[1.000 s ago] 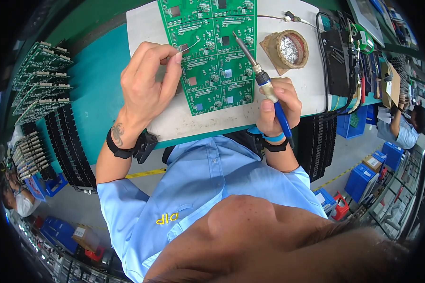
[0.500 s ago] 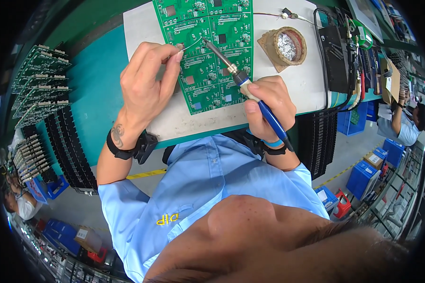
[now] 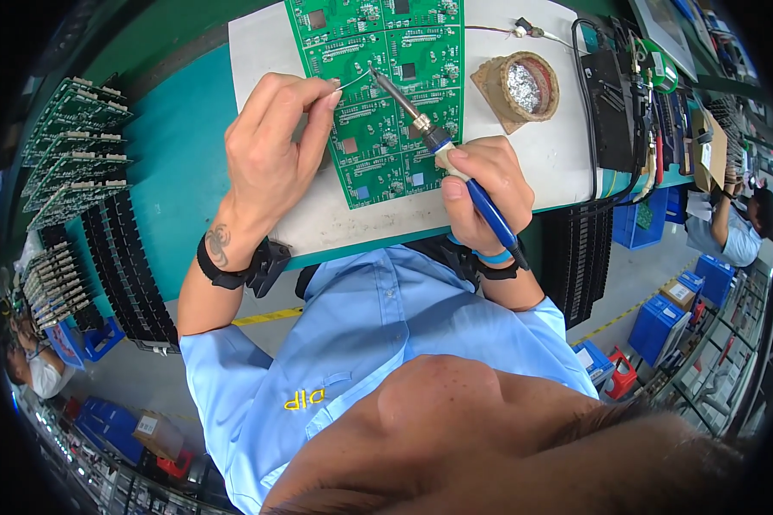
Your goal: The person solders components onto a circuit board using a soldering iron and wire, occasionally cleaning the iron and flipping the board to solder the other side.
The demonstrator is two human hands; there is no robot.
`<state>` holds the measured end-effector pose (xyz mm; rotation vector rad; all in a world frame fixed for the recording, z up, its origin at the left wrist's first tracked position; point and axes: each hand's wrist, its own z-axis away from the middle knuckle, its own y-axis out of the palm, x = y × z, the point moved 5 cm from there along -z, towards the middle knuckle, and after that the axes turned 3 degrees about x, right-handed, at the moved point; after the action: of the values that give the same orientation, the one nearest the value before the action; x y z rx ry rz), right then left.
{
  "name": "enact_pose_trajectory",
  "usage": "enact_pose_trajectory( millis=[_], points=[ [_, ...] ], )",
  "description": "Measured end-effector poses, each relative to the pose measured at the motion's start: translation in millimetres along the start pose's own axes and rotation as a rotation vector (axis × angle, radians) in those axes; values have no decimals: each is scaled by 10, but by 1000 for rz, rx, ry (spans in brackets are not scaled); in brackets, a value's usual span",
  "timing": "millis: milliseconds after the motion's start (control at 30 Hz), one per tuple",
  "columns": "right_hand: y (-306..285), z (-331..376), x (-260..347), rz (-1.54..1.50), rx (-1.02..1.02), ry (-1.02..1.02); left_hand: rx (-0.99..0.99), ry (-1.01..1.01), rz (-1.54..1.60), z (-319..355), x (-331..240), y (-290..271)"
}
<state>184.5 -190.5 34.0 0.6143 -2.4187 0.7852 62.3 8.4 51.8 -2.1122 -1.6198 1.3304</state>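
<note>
A green circuit board (image 3: pixel 385 103) lies on a white mat (image 3: pixel 258 51) on the bench. My right hand (image 3: pixel 481 184) grips a blue-handled soldering iron (image 3: pixel 455 163); its metal tip touches the board near the upper middle. My left hand (image 3: pixel 275 146) pinches a thin solder wire (image 3: pixel 352 81) between thumb and fingers, and the wire's end meets the iron's tip. A black wrist strap (image 3: pixel 232 266) sits on my left wrist, a blue band on my right.
A round tip-cleaner holder with metal wool (image 3: pixel 524 86) stands right of the board. A black soldering station (image 3: pixel 614 103) sits further right. Racks of green boards (image 3: pixel 69 163) fill the left side. Another person (image 3: pixel 734 227) works at the far right, blue bins below.
My right hand has swung the iron's tip left and up across the board to meet the solder wire. My left hand has stayed almost where it was.
</note>
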Motion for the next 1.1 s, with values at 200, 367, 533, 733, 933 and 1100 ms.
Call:
enact_pose_trajectory(
  millis=[200, 367, 533, 733, 933, 1100],
  points=[
    [-69, 16, 38, -5, -31, -3, -19, -19, 8, 2, 5, -11],
    [-58, 5, 29, 7, -15, 12, -19, -12, -11, -24, -17, -10],
    [-35, -12, 14, 6, -3, 12, -24, 20, -36, -62, -35, 18],
    [-27, -18, 10, 3, -8, 18, -41, 60, -56, -84, -42, 40],
    [-41, -1, 11, -2, -18, 13, -30, 30, -59, -73, -51, 13],
    [-97, 43, 21, -37, -83, 2, -19, 24, -56, -37, -52, -6]
  ],
)
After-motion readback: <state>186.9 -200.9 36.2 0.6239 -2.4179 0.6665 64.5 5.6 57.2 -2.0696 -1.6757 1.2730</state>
